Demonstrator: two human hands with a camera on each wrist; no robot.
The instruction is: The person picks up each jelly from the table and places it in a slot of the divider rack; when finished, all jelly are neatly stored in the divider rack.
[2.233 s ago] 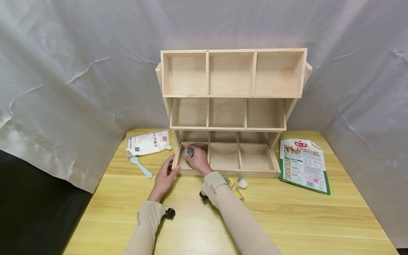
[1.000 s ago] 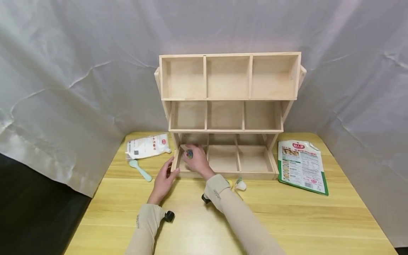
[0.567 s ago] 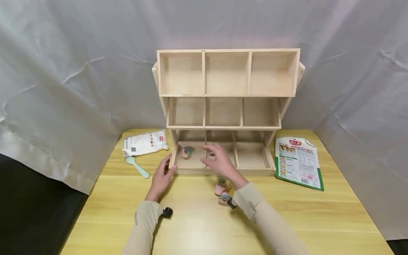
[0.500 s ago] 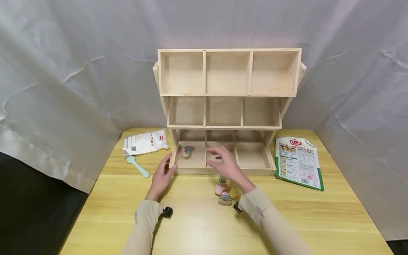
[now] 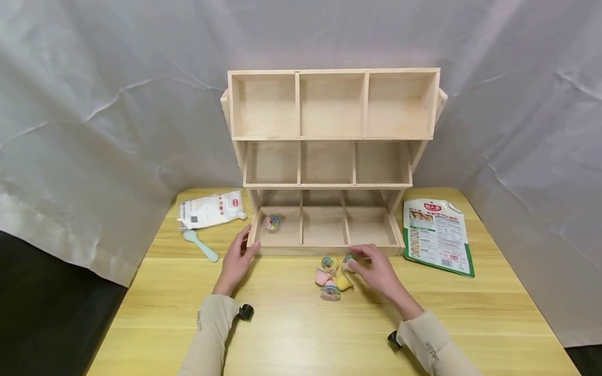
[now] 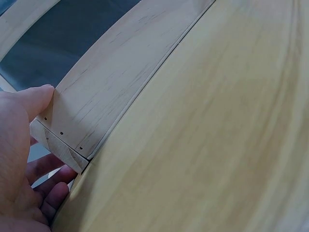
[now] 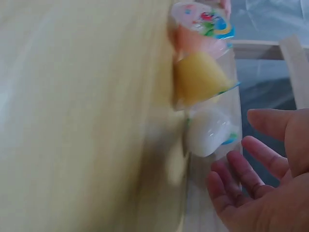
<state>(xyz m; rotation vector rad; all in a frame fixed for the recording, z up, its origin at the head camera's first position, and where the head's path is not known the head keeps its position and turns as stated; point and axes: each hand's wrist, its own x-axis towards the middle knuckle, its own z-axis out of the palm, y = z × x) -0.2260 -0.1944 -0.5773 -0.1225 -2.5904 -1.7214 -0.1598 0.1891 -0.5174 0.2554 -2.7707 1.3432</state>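
My left hand [image 5: 235, 261] holds the bottom left corner of a pale wooden three-tier shelf [image 5: 324, 250]. In the left wrist view the thumb [image 6: 38, 99] lies on the front board's top edge, with the other fingers curled round the side. My right hand [image 5: 376, 269] is beside a white jelly cup [image 7: 208, 131]. Its thumb and fingers are spread and seem apart from the cup. A yellow jelly cup [image 7: 200, 79] and a pink one [image 7: 198, 41] lie in the same cluster with several cups. One jelly cup [image 5: 271, 223] sits in the bottom left compartment.
A white packet [image 5: 211, 210] and a pale green spoon [image 5: 201, 245] lie left of the shelf. To its right is a green and white food pouch [image 5: 437, 235]. Grey cloth [image 5: 117, 146] hangs behind and at both sides of the wooden table [image 5: 301, 329].
My right hand has let go of a jelly cup in the bottom left compartment. It has moved right and toward me, to the cluster on the table. My left hand keeps its hold.
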